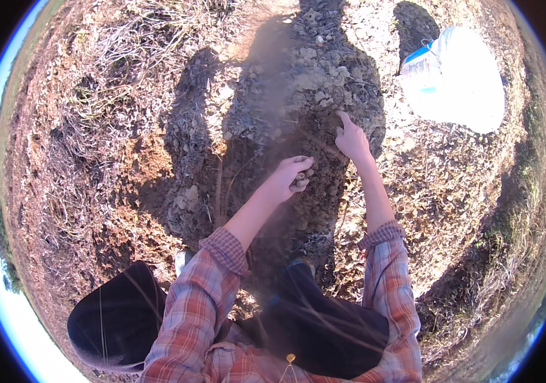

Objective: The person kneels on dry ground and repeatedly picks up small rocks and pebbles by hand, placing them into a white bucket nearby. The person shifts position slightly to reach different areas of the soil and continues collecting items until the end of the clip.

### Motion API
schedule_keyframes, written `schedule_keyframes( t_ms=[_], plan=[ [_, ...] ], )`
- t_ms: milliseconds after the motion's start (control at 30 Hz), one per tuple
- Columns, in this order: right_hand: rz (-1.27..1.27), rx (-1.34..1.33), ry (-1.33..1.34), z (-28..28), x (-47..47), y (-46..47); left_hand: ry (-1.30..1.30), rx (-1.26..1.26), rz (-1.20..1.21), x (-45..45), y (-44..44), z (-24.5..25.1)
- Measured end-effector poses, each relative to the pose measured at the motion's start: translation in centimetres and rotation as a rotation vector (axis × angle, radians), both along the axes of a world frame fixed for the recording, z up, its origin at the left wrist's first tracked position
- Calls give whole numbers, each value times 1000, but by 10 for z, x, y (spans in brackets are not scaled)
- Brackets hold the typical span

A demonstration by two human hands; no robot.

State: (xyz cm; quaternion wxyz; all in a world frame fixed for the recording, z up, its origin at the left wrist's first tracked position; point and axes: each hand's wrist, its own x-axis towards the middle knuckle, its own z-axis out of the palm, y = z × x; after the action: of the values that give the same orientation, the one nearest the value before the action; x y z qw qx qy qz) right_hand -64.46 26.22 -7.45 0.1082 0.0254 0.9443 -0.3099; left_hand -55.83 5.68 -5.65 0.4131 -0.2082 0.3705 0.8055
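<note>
My left hand (294, 176) is curled just above the shaded, crumbly soil (321, 191), its fingertips grey with dirt. Dark, soil-coloured matter shows inside the curl, but I cannot make out whether it is a held lump or only dirty fingers. To the right and farther forward, my right hand (352, 139) reaches down with its index finger stretched out to the loose dirt. The other fingers are bent, and nothing shows in that hand. A thin brown root or stick (325, 145) lies in the dirt between the hands. Several pale clods (323, 98) sit beyond the right fingertip.
A white plastic bucket (469, 81) with a blue-marked label leans on the ground at the far right. Dry stalks (144, 43) are heaped at the upper left. Dry leaf litter (426, 191) covers the ground around the soil. My bent knees (115, 316) frame the near side.
</note>
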Motion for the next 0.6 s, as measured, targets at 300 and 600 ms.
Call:
schedule_keyframes(
  t_ms=[300, 600],
  plan=[
    [87, -73, -286, 7, 18, 3, -152, -213, 78, 1, -16, 16],
    [62, 171, 212, 3, 11, -18, -20, -349, 108, -19, -5, 19]
  ],
)
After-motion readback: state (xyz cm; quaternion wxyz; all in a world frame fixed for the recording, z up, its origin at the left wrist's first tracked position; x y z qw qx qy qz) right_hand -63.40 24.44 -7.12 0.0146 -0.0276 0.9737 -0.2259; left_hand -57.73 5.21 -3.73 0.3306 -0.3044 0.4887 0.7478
